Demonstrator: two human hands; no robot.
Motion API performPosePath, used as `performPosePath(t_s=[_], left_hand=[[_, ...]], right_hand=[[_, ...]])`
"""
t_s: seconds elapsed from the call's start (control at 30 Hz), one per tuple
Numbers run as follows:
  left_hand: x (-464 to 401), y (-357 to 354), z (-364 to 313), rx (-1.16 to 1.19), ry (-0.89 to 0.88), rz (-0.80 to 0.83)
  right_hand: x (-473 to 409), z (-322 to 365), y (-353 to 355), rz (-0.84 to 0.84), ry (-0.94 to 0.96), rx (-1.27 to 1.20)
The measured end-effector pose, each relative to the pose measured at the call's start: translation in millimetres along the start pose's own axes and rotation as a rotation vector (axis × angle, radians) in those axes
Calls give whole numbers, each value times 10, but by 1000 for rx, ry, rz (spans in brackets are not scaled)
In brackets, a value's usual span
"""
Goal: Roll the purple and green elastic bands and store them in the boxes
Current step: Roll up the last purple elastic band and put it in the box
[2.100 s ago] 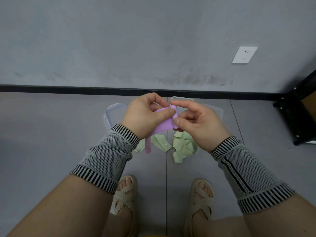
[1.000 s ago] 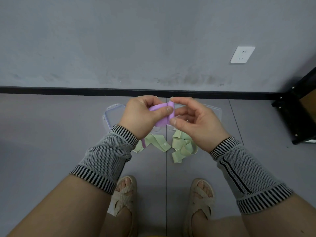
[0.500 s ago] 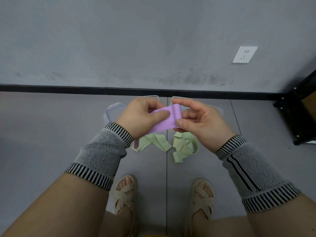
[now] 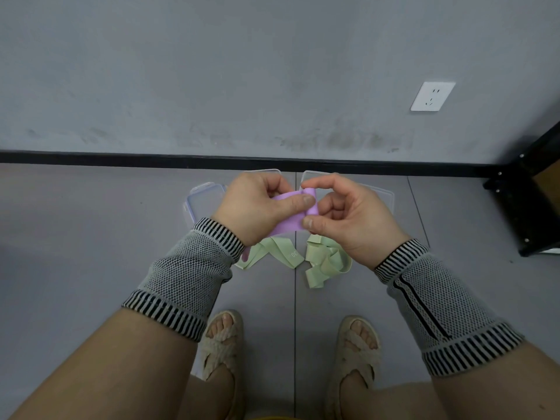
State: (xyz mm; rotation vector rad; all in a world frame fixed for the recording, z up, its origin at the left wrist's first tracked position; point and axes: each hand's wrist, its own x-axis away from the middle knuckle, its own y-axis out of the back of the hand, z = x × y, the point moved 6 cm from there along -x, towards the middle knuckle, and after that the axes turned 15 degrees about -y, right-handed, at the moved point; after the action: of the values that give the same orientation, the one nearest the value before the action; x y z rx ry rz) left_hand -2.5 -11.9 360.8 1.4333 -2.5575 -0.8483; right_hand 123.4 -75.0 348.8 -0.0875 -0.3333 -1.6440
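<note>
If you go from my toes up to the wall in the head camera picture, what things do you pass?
Sandals → green bands on the floor → hands holding the purple band → clear boxes → black baseboard → wall socket.

Bands [image 4: 325, 260] on floor [image 4: 91, 237], before boxes [image 4: 201, 198]

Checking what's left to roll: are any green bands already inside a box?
No, the green bands lie loose on the floor, nearer the person than the clear boxes.
</note>
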Motion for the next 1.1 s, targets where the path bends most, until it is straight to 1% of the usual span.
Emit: performPosePath(t_s=[0.27,0.53,0.67,0.83,0.97,1.1], left_hand=[[7,-14,-20,61,8,-32],[17,5,21,47,24,-40],[19,-27,20,62,25,-3],[30,-25,58,4,22,100],[28,4,60,-127,-39,103],[28,-3,41,-108,-56,108]], right_hand=[[-4,-14,7,-13,4,-22],[7,-34,-35,69,-59,-110],[17,-23,-12,66,-54,-118],[20,-30,17,70,-56,-134],[22,-31,13,83,-57,-129],[10,-38,43,86,-62,-190]])
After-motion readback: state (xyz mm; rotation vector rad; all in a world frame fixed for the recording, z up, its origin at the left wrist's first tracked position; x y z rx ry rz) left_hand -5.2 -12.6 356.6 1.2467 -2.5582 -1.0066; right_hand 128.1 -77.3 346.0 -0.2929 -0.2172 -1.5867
